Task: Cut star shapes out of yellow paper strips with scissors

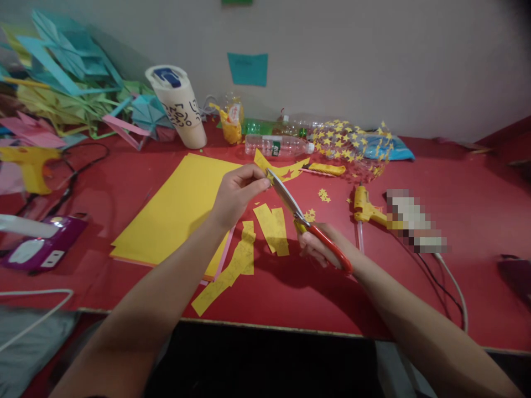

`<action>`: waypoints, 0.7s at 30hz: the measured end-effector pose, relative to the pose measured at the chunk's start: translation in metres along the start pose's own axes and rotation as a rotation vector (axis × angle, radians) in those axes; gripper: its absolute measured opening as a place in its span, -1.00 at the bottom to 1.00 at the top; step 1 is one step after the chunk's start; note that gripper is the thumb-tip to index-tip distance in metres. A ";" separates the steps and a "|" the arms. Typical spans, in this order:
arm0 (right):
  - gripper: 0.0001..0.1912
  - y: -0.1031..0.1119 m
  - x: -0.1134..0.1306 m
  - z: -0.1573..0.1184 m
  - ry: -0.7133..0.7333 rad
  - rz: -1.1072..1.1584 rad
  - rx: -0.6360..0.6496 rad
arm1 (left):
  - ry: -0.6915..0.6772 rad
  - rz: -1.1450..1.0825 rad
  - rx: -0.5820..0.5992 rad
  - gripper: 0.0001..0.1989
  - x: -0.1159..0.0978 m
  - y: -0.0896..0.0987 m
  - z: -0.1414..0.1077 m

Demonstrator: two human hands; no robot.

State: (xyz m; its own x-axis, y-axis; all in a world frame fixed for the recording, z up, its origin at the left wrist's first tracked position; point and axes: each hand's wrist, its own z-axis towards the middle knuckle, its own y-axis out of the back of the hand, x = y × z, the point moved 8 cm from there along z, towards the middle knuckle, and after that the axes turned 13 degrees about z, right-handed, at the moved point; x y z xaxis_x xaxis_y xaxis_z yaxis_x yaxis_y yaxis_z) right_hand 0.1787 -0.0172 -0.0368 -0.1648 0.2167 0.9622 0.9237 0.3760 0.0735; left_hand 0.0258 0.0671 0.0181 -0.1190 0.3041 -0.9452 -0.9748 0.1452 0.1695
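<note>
My left hand [243, 190] pinches a small yellow paper piece [270, 177] between thumb and fingertips. In my right hand [317, 246] are red-handled scissors [332, 249], their blades pointing up and left to the paper piece. Behind the blades lies a yellow paper scrap [290, 172] with a star-shaped hole. Yellow strips [271, 229] with faint drawn outlines lie below the hands, and a longer strip [213, 293] reaches toward the front edge. Small cut stars [324, 195] sit right of the blades. A stack of yellow sheets [174, 204] lies under and left of my left forearm.
Along the back stand a white tumbler [178, 108], a clear bottle [277, 145] and star-covered clear plastic [348, 141]. A yellow cutter [323, 168] lies before them. Glue guns rest right [365, 207] and left [31, 166], near a purple power strip [45, 243]. Folded paper shapes [74, 72] fill the back left.
</note>
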 end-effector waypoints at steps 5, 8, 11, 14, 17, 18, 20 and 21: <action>-0.46 0.001 0.000 0.000 -0.011 -0.003 -0.026 | 0.010 0.009 0.006 -0.91 0.001 0.000 0.000; -0.43 0.001 -0.001 0.000 -0.031 -0.011 -0.045 | 0.012 -0.008 0.013 -0.92 0.002 -0.001 0.000; -0.40 0.000 0.000 -0.001 -0.032 0.014 -0.039 | 0.012 0.000 0.012 -0.92 0.002 -0.001 0.000; -0.40 -0.001 0.000 -0.002 -0.042 0.044 -0.037 | 0.008 0.008 0.014 -0.91 0.001 -0.001 0.000; -0.39 -0.001 0.001 -0.003 -0.046 0.060 -0.039 | -0.010 0.018 -0.003 -0.90 -0.001 0.000 0.001; -0.39 -0.001 0.001 -0.003 -0.044 0.065 -0.041 | -0.021 0.025 -0.014 -0.90 -0.002 0.001 0.001; -0.38 -0.001 0.001 -0.002 -0.044 0.074 -0.045 | -0.033 0.031 -0.032 -0.89 -0.004 0.002 0.001; -0.38 0.000 0.000 -0.002 -0.048 0.075 -0.048 | -0.031 0.030 -0.033 -0.89 -0.004 0.002 0.000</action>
State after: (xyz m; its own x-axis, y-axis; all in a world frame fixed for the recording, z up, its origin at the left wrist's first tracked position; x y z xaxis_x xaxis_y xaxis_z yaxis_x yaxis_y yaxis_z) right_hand 0.1792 -0.0193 -0.0366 -0.1103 0.2857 0.9519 0.9493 0.3139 0.0158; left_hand 0.0241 0.0664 0.0227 -0.1432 0.3369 -0.9306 -0.9765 0.1047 0.1882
